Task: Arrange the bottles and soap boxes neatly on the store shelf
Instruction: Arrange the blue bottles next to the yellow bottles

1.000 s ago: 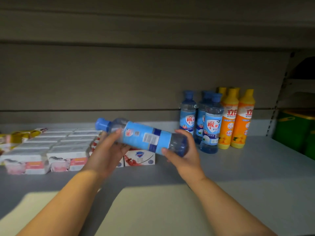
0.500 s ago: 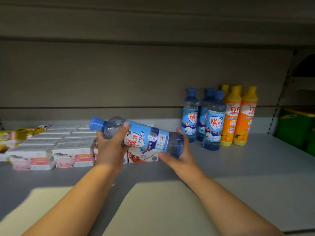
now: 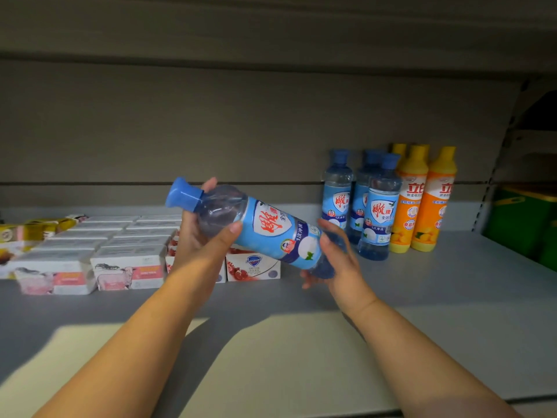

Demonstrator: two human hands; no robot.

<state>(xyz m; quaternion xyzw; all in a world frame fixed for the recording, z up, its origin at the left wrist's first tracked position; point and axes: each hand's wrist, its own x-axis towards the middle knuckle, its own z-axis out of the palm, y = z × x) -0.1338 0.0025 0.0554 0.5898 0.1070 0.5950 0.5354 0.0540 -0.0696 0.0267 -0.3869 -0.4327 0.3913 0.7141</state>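
Note:
A clear bottle with a blue cap and blue label (image 3: 271, 230) hangs tilted above the grey shelf (image 3: 452, 297), cap up and to the left. My left hand (image 3: 202, 239) grips its neck end, thumb across the front. My right hand (image 3: 334, 260) cups the lower end from underneath with loosely curved fingers. Three matching blue bottles (image 3: 378, 212) stand upright at the back right, beside orange bottles (image 3: 422, 200) with yellow caps. White and pink soap boxes (image 3: 126, 267) lie in rows on the left, and a white and red soap box (image 3: 253, 267) sits under the held bottle.
Yellow packets (image 3: 33, 230) lie at the far left behind the soap boxes. A green bin (image 3: 521, 221) stands past the shelf's right upright. The shelf's back wall runs behind everything, and the shelf above hangs low overhead.
The bottle has turned about its length, bringing the red logo to the front, and its cap end has risen. Both hands moved up a little with it.

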